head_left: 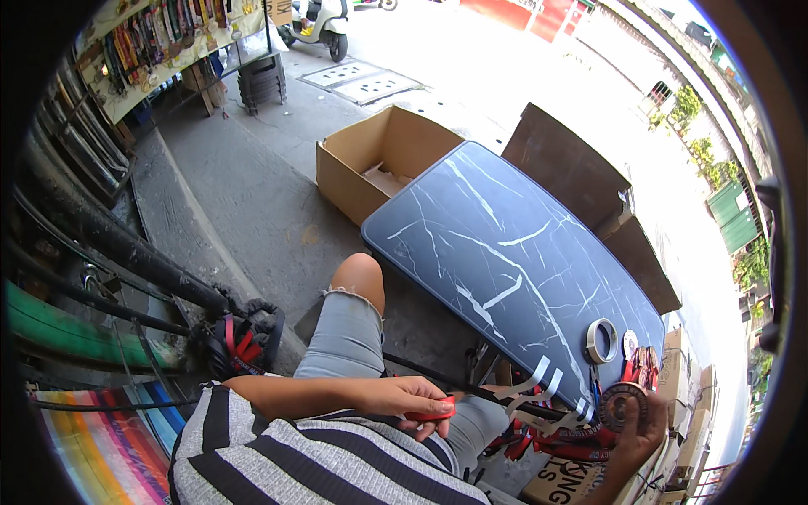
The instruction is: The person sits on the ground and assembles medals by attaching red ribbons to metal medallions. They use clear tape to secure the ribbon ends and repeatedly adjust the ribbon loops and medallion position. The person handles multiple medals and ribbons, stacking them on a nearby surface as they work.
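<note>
My left hand [414, 402] is closed around a small red bundle [433, 410] that looks like folded ribbon, held above my lap. At the near right corner of the table, my right hand [646, 431] grips a round dark medal [621, 407] by its edge, its face turned up toward me. Red medal ribbons [581, 439] hang in a heap below the corner. Beside the medal, more medals with red ribbons [643, 367] lie on the tabletop. Pale strips of tape [539, 377] stick out from the table's near edge.
A dark marble-patterned table [497, 227] stands before me with a tape roll [592, 343] on it. An open cardboard box [347, 181] sits beyond its left end; brown cartons [572, 160] line the far side. At left are dark pipes [135, 252]. A scooter [324, 25] is parked beyond.
</note>
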Tool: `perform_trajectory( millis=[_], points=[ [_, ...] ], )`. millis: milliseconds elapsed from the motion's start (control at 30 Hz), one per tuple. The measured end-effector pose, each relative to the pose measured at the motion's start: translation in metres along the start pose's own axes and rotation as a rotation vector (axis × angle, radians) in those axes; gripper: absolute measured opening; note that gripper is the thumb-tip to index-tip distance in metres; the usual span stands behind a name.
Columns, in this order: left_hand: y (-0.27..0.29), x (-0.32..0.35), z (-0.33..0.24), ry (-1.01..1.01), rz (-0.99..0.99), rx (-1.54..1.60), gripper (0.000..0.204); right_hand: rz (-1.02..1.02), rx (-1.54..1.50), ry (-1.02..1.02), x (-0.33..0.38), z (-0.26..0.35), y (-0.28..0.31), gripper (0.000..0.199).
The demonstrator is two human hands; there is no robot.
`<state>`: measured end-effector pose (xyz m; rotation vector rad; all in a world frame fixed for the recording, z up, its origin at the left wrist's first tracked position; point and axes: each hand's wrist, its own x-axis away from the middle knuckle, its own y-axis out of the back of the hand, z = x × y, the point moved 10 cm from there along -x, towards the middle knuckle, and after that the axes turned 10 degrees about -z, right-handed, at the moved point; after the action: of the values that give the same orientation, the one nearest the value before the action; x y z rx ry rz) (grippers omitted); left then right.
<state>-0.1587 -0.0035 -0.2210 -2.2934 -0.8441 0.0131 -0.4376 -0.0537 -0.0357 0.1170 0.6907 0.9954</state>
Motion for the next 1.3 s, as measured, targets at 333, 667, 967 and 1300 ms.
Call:
perform_trajectory(
  millis=[333, 667, 967, 1300],
  points=[
    [0.009, 0.002, 0.004, 0.037, -0.156, 0.241, 0.04, 0.791, -0.382, 0.47, 0.125, 0.111, -0.166, 0.025],
    [0.062, 0.021, 0.011, -0.126, -0.491, 0.233, 0.025, 0.805, -0.313, 0.185, 0.152, 0.042, -0.194, 0.081],
    [0.067, 0.019, -0.008, -0.4, -0.656, 0.186, 0.024, 0.83, -0.592, -0.519, 0.183, -0.021, -0.217, 0.064],
    [0.099, 0.038, -0.035, -0.481, -0.857, 0.026, 0.016, 1.131, -0.148, -0.176, 0.229, -0.09, -0.265, 0.024]
  ],
)
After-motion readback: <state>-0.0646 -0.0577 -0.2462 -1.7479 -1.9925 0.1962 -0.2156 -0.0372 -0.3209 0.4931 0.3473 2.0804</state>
